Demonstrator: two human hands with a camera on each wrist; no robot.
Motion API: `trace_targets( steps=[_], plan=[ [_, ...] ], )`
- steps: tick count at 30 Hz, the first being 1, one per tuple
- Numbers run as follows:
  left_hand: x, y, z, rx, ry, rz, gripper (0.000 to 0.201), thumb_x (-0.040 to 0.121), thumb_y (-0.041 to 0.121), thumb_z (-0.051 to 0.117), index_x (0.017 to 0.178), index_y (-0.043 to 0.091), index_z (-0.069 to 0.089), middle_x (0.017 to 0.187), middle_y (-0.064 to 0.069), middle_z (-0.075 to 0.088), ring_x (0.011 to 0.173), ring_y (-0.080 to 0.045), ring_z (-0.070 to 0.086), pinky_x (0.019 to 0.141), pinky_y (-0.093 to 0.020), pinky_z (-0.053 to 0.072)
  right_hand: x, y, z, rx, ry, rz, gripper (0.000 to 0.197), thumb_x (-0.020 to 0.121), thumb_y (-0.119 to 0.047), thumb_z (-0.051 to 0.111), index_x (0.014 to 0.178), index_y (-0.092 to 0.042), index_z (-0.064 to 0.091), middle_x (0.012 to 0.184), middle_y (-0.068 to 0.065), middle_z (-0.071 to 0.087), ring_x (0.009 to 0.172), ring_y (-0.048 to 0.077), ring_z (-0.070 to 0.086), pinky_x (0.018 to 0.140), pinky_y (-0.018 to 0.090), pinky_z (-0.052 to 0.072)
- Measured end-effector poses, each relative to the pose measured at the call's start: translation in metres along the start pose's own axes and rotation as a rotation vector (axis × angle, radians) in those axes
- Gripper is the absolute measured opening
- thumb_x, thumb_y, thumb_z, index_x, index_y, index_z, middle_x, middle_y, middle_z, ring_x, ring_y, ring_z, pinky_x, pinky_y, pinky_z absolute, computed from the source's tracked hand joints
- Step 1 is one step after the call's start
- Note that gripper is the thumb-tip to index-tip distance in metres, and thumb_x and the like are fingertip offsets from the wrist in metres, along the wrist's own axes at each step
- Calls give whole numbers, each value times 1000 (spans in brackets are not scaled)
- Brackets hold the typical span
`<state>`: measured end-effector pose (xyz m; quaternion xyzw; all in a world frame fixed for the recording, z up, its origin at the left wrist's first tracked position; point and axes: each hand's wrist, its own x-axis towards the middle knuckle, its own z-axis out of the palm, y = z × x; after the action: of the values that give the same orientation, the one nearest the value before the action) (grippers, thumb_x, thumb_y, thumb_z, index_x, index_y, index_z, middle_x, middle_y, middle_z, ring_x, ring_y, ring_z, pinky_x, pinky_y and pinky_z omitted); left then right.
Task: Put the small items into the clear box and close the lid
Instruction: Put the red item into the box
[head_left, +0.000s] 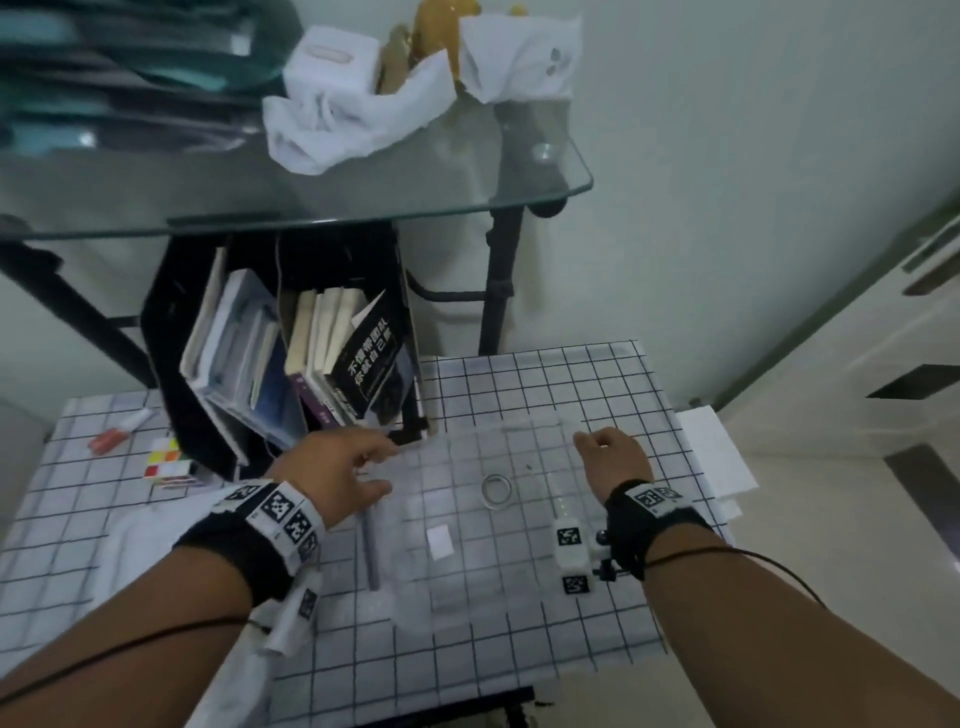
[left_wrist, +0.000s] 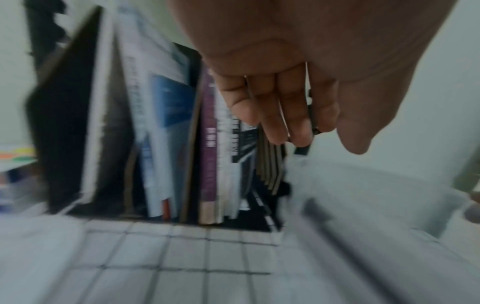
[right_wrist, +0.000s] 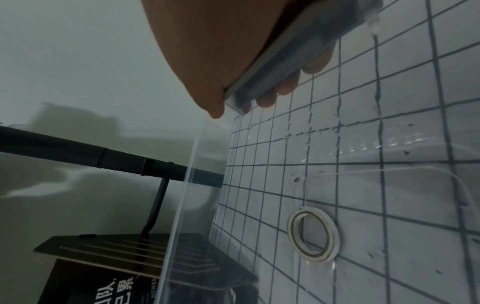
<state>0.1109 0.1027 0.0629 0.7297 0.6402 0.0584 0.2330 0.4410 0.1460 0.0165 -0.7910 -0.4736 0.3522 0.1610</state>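
A clear box (head_left: 519, 429) stands on the checked cloth in the middle of the table. Its thin wall (right_wrist: 182, 205) shows in the right wrist view. A roll of tape (head_left: 497, 491) lies flat on its bottom, the same roll of tape (right_wrist: 313, 234) seen from the right wrist. My right hand (head_left: 597, 448) grips the box's right rim, thumb outside and fingers (right_wrist: 267, 99) inside, around a grey strip (right_wrist: 285, 55). At the box's left side my left hand (head_left: 385, 467) hovers open, fingers (left_wrist: 275, 115) straight and holding nothing. A white label (head_left: 440, 542) shows through the clear plastic.
A grey bar (head_left: 371, 545) runs along the box's left side. A black holder of books (head_left: 311, 364) stands behind the left hand. A red and white tube (head_left: 119, 431) and a colour cube (head_left: 166, 457) lie at far left. Glass table (head_left: 571, 192) behind.
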Motion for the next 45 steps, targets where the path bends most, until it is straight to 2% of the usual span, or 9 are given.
trace_targets(
  steps=[7, 17, 22, 26, 28, 31, 35, 41, 45],
  plan=[
    [-44, -81, 44, 65, -76, -327, 41, 77, 50, 66, 117, 39, 62, 114, 11, 68, 104, -12, 62, 92, -27, 51, -3, -4, 0, 15, 16, 7, 27, 95, -35, 50, 97, -10, 61, 92, 6, 64, 83, 26, 57, 67, 32, 37],
    [-53, -109, 83, 73, -198, -460, 39, 95, 49, 44, 125, 30, 60, 130, 3, 62, 119, -19, 58, 101, -33, 46, 3, 1, 6, 71, 60, 29, 27, 92, -40, 54, 88, -14, 63, 90, 10, 70, 81, 29, 63, 68, 32, 45],
    [-52, -103, 86, 79, -176, -466, 30, 94, 47, 45, 113, 32, 63, 115, 4, 68, 103, -17, 64, 89, -32, 50, 1, 0, 7, 64, 77, 33, 31, 93, -39, 53, 90, -10, 64, 89, 10, 70, 84, 31, 64, 70, 32, 46],
    [-47, -98, 81, -29, -98, -490, 17, 91, 45, 52, 86, 34, 63, 79, 10, 68, 70, -10, 63, 62, -25, 45, 0, -2, 7, 51, 78, 40, 29, 93, -38, 52, 92, -12, 63, 90, 9, 70, 83, 28, 64, 64, 31, 41],
    [-42, -91, 69, -79, -19, -512, 9, 87, 39, 59, 88, 32, 64, 72, 11, 61, 64, -11, 59, 63, -26, 47, 0, -2, 7, 41, 75, 40, 29, 93, -38, 51, 92, -12, 63, 91, 9, 70, 84, 28, 63, 67, 32, 43],
    [-30, -75, 40, -128, 140, -465, 13, 84, 35, 64, 93, 26, 66, 79, 3, 66, 73, -19, 61, 73, -34, 53, -1, -3, 5, 24, 65, 33, 30, 94, -38, 50, 95, -12, 63, 91, 7, 67, 84, 27, 62, 72, 34, 45],
    [-12, -30, -3, -153, 258, -274, 9, 81, 35, 69, 88, 31, 64, 76, 10, 65, 67, -9, 59, 66, -26, 46, -3, -4, 3, 21, 75, 27, 29, 95, -37, 51, 97, -10, 63, 90, 5, 62, 80, 23, 55, 67, 32, 38],
    [25, 37, -11, -125, 42, -12, 8, 82, 39, 69, 88, 34, 66, 75, 14, 65, 70, -1, 61, 64, -20, 47, -1, -1, 4, 63, 54, 22, 30, 94, -38, 50, 98, -11, 63, 95, 6, 65, 84, 24, 59, 72, 34, 44],
    [56, 70, 19, -13, -85, 51, 13, 78, 44, 69, 87, 34, 68, 77, 12, 66, 78, -10, 64, 77, -30, 55, -1, 1, 3, 56, 70, 31, 30, 94, -40, 50, 98, -13, 62, 89, 1, 60, 79, 21, 54, 66, 31, 37]
  ],
)
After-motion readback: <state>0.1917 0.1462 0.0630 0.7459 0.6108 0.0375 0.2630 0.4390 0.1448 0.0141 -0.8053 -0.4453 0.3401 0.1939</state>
